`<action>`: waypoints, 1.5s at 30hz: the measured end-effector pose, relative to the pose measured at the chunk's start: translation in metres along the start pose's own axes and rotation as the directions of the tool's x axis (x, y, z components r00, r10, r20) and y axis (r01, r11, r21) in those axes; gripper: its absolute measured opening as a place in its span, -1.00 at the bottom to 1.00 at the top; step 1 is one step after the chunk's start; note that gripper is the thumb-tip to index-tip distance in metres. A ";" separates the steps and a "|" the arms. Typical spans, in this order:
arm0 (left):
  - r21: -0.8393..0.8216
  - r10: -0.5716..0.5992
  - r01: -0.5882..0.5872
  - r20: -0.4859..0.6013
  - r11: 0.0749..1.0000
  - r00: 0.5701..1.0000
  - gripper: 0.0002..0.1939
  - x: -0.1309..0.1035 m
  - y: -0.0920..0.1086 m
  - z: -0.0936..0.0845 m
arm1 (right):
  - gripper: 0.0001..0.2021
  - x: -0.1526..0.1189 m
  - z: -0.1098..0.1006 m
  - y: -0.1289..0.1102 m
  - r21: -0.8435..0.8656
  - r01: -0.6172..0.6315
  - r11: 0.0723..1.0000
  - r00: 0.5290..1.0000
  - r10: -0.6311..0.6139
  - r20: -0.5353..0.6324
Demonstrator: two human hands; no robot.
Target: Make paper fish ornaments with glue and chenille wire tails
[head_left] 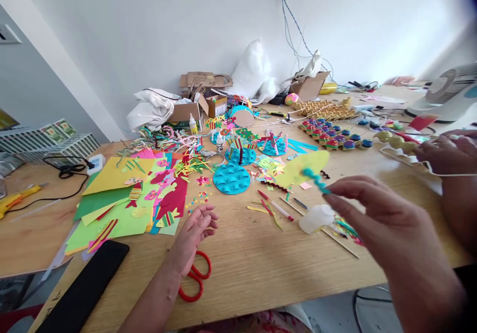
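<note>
My right hand (380,228) is raised at the right and pinches one end of a short, coiled teal pipe cleaner (315,178), whose far end is blurred in front of a yellow-green paper shape (286,170). Loosely curled, with its fingers a little apart and nothing in them, my left hand (197,226) rests above the wood table (246,268). Under its wrist lie scissors with red handles (204,268), their blades hidden. A round blue scalloped base (231,178) sits beyond my left hand. More blue bases with striped paper fish (241,146) stand behind it.
Coloured paper sheets (115,186) with fish cut-outs and a black phone-like slab (84,288) lie at left. A translucent cup (316,218), pens and sticks are near my right hand. Another person's hand (447,151) is at far right, by painted egg-carton strips (335,134).
</note>
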State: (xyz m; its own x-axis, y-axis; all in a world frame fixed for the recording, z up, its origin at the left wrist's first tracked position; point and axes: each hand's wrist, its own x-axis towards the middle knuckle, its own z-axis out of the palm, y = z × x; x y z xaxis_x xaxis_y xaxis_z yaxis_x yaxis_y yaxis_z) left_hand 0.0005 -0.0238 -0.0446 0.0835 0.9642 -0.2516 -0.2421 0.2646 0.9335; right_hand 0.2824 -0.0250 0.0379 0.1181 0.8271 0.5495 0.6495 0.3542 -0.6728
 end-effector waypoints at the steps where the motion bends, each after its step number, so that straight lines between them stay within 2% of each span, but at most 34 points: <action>1: 0.003 -0.005 0.005 -0.001 1.000 1.000 -0.66 -0.001 -0.001 0.000 | -0.89 0.007 -0.006 0.008 0.007 -0.055 0.998 0.997 0.055 -0.054; 3: 0.008 -0.012 0.012 -0.004 1.000 1.000 -0.65 -0.004 -0.002 0.000 | -0.83 0.021 -0.014 0.026 0.058 -0.191 0.980 0.972 0.197 -0.129; 5: 0.011 -0.017 0.018 -0.011 1.000 1.000 -0.65 -0.005 -0.003 0.000 | -0.77 0.033 -0.019 0.050 0.096 -0.331 0.939 0.927 0.342 -0.153; 8: 0.024 -0.028 0.028 -0.010 0.999 1.000 -0.67 -0.006 -0.004 0.000 | -0.73 0.043 -0.020 0.091 0.061 -0.431 0.900 0.891 0.435 -0.127; 11: 0.032 -0.041 0.042 -0.009 0.999 0.999 -0.66 -0.006 -0.007 0.000 | -0.74 0.047 -0.016 0.128 -0.082 -0.515 0.853 0.856 0.510 -0.081; 14: 0.043 -0.050 0.051 -0.025 0.998 0.998 -0.66 -0.006 -0.009 0.000 | -0.81 0.047 -0.012 0.151 -0.178 -0.561 0.808 0.826 0.561 -0.056; 19: 0.058 -0.039 0.043 -0.071 0.997 0.997 -0.65 -0.006 -0.014 0.001 | -0.86 0.050 -0.005 0.172 -0.332 -0.592 0.734 0.774 0.633 0.020; 23: 0.051 -0.049 0.053 -0.081 0.997 0.996 -0.63 -0.005 -0.018 -0.001 | -0.91 0.058 0.005 0.193 -0.445 -0.611 0.655 0.728 0.685 0.008; 26: 0.051 -0.052 0.056 -0.083 0.997 0.995 -0.60 -0.005 -0.020 -0.002 | -0.91 0.063 0.013 0.208 -0.501 -0.596 0.628 0.720 0.693 0.013; 31: 0.055 -0.055 0.060 -0.084 0.997 0.995 -0.58 -0.006 -0.022 -0.004 | -0.90 0.067 0.020 0.224 -0.571 -0.548 0.611 0.721 0.691 0.048; 37: 0.046 -0.048 0.052 -0.085 0.998 0.995 -0.60 -0.006 -0.025 -0.006 | -0.86 0.066 0.024 0.230 -0.630 -0.491 0.601 0.736 0.674 0.070; 42: 0.065 -0.038 0.043 -0.076 0.997 0.996 -0.63 -0.005 -0.028 -0.008 | -0.87 0.063 0.022 0.221 -0.655 -0.456 0.603 0.760 0.646 0.065; 45: 0.082 -0.026 0.032 -0.072 0.996 0.997 -0.65 -0.005 -0.028 -0.009 | -0.83 0.063 0.013 0.205 -0.657 -0.430 0.619 0.801 0.597 0.038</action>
State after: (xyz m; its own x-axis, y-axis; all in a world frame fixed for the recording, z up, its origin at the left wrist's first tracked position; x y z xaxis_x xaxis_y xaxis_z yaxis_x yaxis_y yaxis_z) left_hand -0.0015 -0.0362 -0.0711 0.0203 0.9557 -0.2937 -0.1588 0.2931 0.9428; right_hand 0.4128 0.1058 -0.0716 0.4540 0.8908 0.0199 0.8446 -0.4232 -0.3280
